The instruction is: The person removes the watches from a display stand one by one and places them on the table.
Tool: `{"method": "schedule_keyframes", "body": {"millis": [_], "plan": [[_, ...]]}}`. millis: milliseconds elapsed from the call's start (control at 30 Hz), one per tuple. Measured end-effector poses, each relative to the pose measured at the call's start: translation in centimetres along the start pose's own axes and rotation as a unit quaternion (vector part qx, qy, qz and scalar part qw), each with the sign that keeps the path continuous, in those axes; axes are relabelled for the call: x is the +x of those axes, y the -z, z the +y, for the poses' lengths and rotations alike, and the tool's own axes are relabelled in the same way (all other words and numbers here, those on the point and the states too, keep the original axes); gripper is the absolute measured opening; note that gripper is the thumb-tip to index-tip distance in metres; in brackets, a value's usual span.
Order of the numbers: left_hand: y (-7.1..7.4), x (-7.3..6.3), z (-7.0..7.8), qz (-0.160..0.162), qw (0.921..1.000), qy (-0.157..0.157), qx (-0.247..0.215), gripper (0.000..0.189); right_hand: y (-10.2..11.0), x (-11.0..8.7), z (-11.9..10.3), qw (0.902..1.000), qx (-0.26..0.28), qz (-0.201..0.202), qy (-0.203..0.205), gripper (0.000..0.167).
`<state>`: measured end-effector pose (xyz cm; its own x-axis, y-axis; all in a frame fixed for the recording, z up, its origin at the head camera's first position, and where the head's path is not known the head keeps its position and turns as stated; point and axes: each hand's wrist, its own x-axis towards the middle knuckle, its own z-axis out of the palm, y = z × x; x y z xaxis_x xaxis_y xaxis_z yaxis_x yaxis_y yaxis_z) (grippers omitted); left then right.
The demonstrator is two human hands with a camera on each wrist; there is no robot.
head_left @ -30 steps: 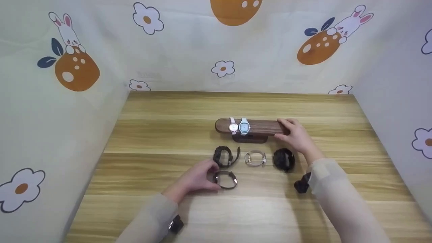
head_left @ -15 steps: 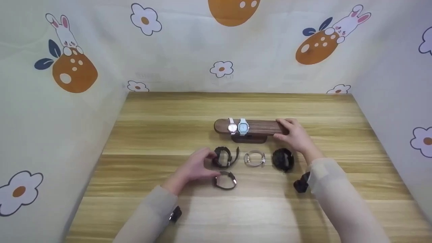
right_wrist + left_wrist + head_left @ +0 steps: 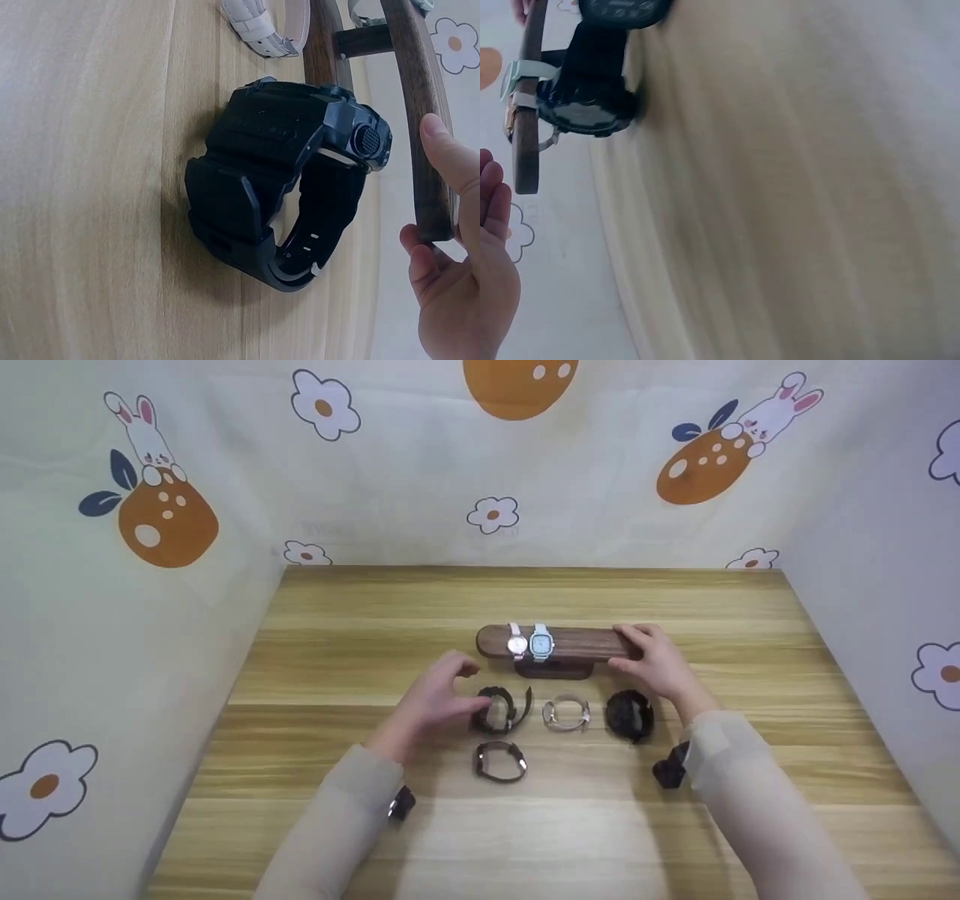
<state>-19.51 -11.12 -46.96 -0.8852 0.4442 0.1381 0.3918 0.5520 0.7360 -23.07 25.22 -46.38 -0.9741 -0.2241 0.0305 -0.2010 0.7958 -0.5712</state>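
1. Stand (image 3: pixel 596 645) of dark wood is on the table (image 3: pixel 360 660), right of the middle and toward the far side, its bar running left to right.
2. White watch (image 3: pixel 517 645) and light blue watch (image 3: pixel 541 644) are strapped around the bar side by side, on its left part.
3. Right hand (image 3: pixel 660 664) grips the bar's right end, thumb on the near side and fingers on the far side.
4. Left hand (image 3: pixel 439 694) holds nothing; its thumb and fingers are apart. It is left of the stand, beside the black watch (image 3: pixel 483 720); I cannot tell whether the thumb touches that watch.
5. Black watch lies on the table near the stand, one strap end sticking out to the right.
6. Pale watch (image 3: pixel 551 714) lies to its right, and the bulky black watch (image 3: pixel 628 715) farther right, its strap looped.
7. Slim dark watch (image 3: pixel 481 762) lies nearest, its strap also a loop.
8. Pale sleeves (image 3: pixel 750 787) cover both arms; oranges, rabbits and flowers decorate the far wall (image 3: pixel 405 472).
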Motion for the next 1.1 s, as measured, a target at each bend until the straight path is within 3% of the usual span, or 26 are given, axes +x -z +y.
{"method": "schedule_keyframes", "body": {"millis": [233, 533, 800, 1100], "plan": [[0.4, 2.3, 0.5, 0.020, 0.9993, -0.013, 0.028, 0.056, 0.0, 0.0, 0.2, 1.0000, 0.001, 0.007, 0.004, 0.066], [0.3, 3.9, 0.4, 0.033, 0.9976, -0.039, 0.048, 0.054, -0.2, 0.1, 0.2, 0.9999, 0.001, 0.009, 0.005, 0.065], [0.0, 4.7, 0.0, 0.023, 0.9982, -0.004, 0.056, 0.061, -0.2, 0.1, 0.2, 0.9999, -0.003, 0.010, 0.004, 0.065], [-0.4, 5.7, 0.1, 0.033, 0.9944, 0.003, 0.100, 0.069, -0.2, 0.1, 0.2, 0.9999, 0.006, 0.009, 0.005, 0.064]]}}
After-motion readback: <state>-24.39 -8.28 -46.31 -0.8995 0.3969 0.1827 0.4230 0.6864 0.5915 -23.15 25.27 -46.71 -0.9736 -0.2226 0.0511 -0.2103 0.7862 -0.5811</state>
